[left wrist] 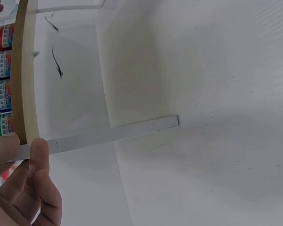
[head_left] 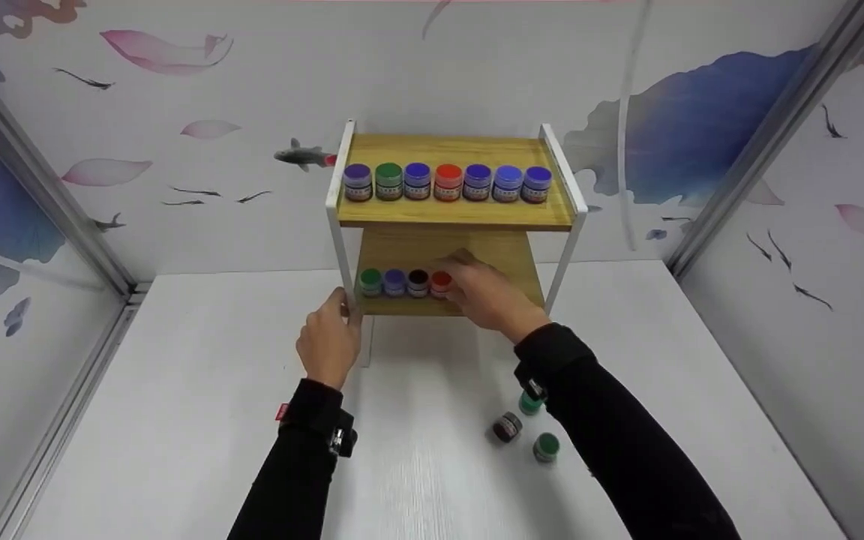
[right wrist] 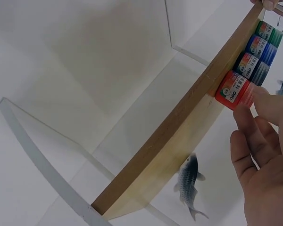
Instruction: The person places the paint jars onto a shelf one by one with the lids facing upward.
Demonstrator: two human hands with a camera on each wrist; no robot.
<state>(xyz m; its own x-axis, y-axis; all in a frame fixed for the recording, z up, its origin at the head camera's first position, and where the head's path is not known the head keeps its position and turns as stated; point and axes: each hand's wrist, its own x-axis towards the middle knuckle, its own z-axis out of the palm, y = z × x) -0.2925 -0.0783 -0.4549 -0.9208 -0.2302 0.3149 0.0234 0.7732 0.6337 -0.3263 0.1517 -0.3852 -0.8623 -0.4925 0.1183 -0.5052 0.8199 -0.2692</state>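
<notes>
Both arms are covered to the wrist in long, close-fitting black sleeves. The left hand (head_left: 328,341) and the right hand (head_left: 486,294) are bare, without gloves or rings. A black strap circles each wrist, carrying a small dark camera unit with a bit of metal showing. A small red tag sits on the outer side of the left cuff.

Seven paint jars (head_left: 447,182) line the rack's top shelf (head_left: 456,214); three loose jars (head_left: 528,427) lie on the white table (head_left: 177,390) before the rack.
</notes>
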